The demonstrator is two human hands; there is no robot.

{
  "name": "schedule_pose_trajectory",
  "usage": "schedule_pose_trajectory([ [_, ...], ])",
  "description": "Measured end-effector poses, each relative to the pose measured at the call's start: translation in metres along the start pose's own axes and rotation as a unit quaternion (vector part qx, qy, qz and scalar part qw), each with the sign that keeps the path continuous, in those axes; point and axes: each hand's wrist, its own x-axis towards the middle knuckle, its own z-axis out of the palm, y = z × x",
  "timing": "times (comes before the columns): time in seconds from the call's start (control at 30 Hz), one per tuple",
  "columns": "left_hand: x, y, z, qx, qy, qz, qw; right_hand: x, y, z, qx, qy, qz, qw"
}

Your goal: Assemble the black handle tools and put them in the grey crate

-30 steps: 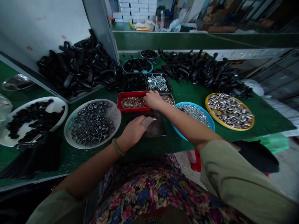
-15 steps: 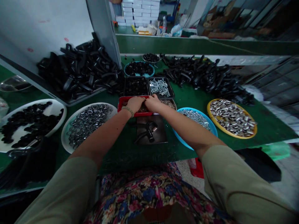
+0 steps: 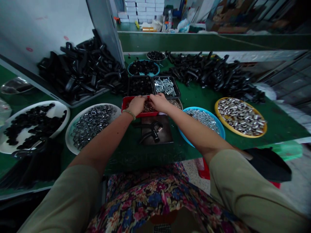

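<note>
My left hand (image 3: 137, 105), with a beaded bracelet at the wrist, is over the left part of a red tray (image 3: 152, 114) of small brass-coloured metal pieces. Close beside it, my right hand (image 3: 158, 102) reaches over the tray's right part. The fingers of both hands are curled and pinched, their tips nearly meeting above the pieces. Anything between them is too small or hidden to make out. Nearer to me, a black part with a spring (image 3: 155, 133) lies on a dark metal plate (image 3: 167, 137).
Behind the red tray are a tray of screws (image 3: 165, 86) and one of black pieces (image 3: 140, 85). Around stand a bowl of metal rings (image 3: 93, 124), a blue bowl (image 3: 222, 131) and a yellow bowl (image 3: 263, 132) of metal parts. Black handles (image 3: 82, 68) fill a bin at left.
Both hands stay over the red tray; my left hand has shifted slightly left and its fingers have drawn toward the right hand's. The whole view has tilted a little.
</note>
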Motion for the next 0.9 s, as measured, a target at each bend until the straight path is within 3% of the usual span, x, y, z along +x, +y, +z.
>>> schedule_pose_trajectory([
  [0.17,-0.026,-0.001,-0.014,-0.167,0.056,-0.043,0.983,-0.063,0.005,-0.008,0.217,0.065,0.03,0.973],
  [0.27,-0.061,0.01,-0.015,-0.29,0.067,-0.036,0.954,-0.111,0.009,0.003,0.295,0.015,0.035,0.955],
  [0.37,-0.098,0.028,-0.001,-0.368,0.067,0.0,0.927,-0.136,0.008,0.016,0.326,-0.024,0.094,0.94],
  [0.47,-0.118,0.04,0.023,-0.437,0.053,-0.022,0.898,-0.136,0.004,0.021,0.283,-0.034,0.122,0.951],
  [0.57,-0.121,0.042,0.04,-0.467,0.048,-0.032,0.882,-0.129,0.0,0.02,0.212,-0.035,0.113,0.97],
  [0.8,-0.113,0.039,0.048,-0.433,0.032,-0.028,0.9,-0.131,-0.011,0.033,0.0,-0.027,0.011,1.0],
  [0.9,-0.111,0.04,0.048,-0.419,0.031,-0.022,0.907,-0.137,-0.011,0.034,-0.027,-0.017,-0.037,0.999],
])
